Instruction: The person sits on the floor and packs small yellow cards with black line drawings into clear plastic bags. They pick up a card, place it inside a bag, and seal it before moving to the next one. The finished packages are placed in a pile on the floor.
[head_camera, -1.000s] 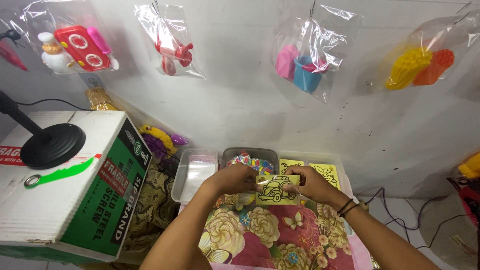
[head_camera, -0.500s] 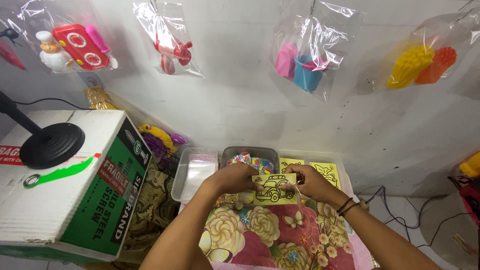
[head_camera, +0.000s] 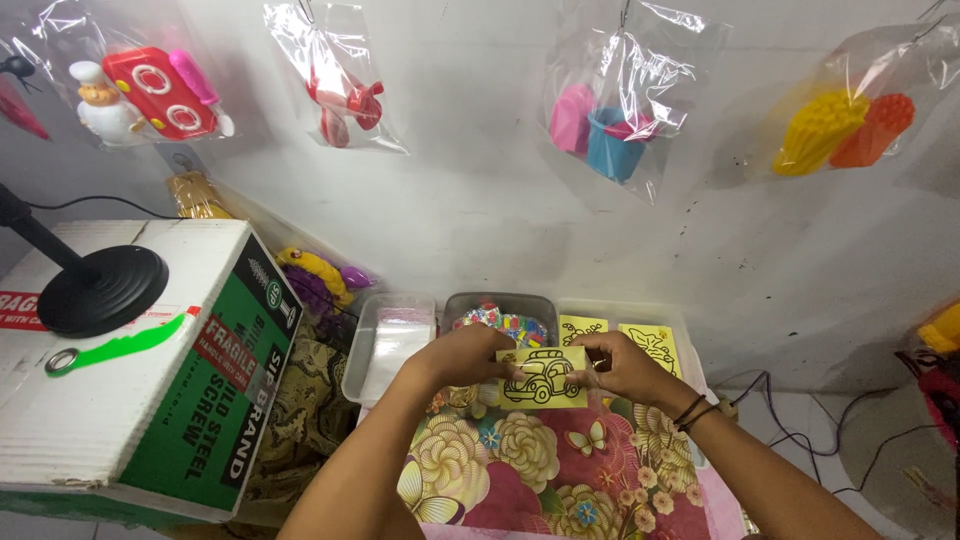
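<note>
Both my hands on a yellow card (head_camera: 543, 377) w/ a black car outline. My left hand (head_camera: 462, 356) pinches its left edge, right hand (head_camera: 622, 367) pinches the right edge, card flat-ish between them, face up toward me. Under the grip: flowered cloth (head_camera: 520, 470). Just beyond it: clear tray (head_camera: 362, 350) w/ clear bags, grey tub (head_camera: 500, 305) of colourful bits, more yellow cards (head_camera: 648, 345) past my right hand. Left of the grip: big cardboard box (head_camera: 130, 400) w/ a black round stand base (head_camera: 100, 290) on top. Black bands on my right wrist.
</note>
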